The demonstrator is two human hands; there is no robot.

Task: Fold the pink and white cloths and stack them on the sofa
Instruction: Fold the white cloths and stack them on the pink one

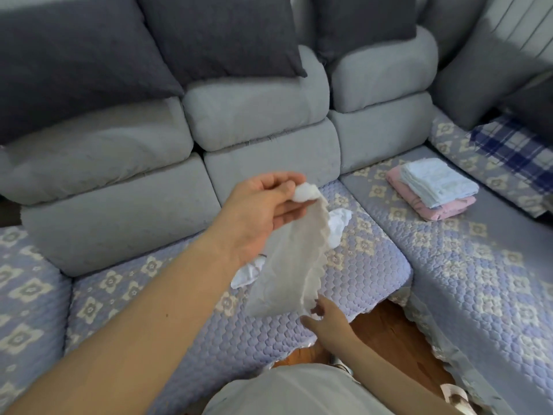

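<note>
A white cloth (287, 265) with a scalloped edge hangs in the air over the sofa seat. My left hand (257, 211) pinches its top corner, raised above the seat. My right hand (321, 317) holds its bottom corner, lower and nearer to me. Under it another white cloth (336, 224) lies crumpled on the seat, partly hidden by the hanging one. At the right, a stack of folded cloths (431, 190) rests on the sofa, white ones on top of pink ones.
The grey sofa (257, 115) has a quilted lilac flowered cover (359, 265) on its seats. Dark cushions (221, 34) lean along the back. A blue plaid cloth (514, 151) lies at the far right. Wooden floor (386, 324) shows between the seat sections.
</note>
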